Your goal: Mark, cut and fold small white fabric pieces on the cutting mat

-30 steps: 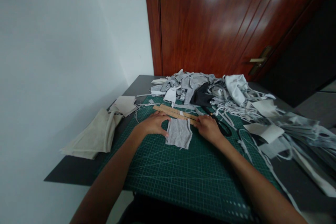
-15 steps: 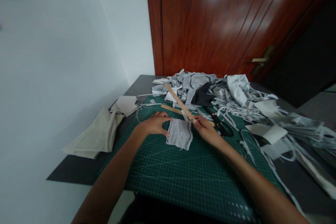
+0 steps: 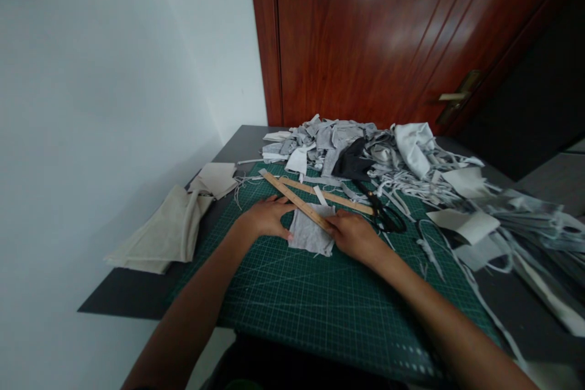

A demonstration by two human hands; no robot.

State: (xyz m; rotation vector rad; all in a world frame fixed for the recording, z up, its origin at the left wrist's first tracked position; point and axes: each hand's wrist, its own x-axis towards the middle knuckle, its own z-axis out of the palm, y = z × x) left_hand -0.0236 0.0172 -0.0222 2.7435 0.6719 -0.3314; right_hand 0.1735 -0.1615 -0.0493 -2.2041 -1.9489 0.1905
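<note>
A small grey square of cloth lies flat on the green cutting mat. My right hand grips one end of a wooden ruler, which slants across the upper part of the cloth. At the cloth's left edge rests my left hand, its thumb and fingers spread apart. Beyond the cloth a second wooden ruler lies on the mat. Black-handled scissors are just past my right hand. A narrow white strip lies between the two rulers.
Grey and white fabric scraps are heaped along the back, with a black piece among them. Folded cream cloth lies on the left. More strips and cords spread along the right. A wooden door stands behind the table.
My right hand has brought the ruler down and toward me, so it now crosses the cloth instead of pointing at the scrap heap. My left hand has barely moved.
</note>
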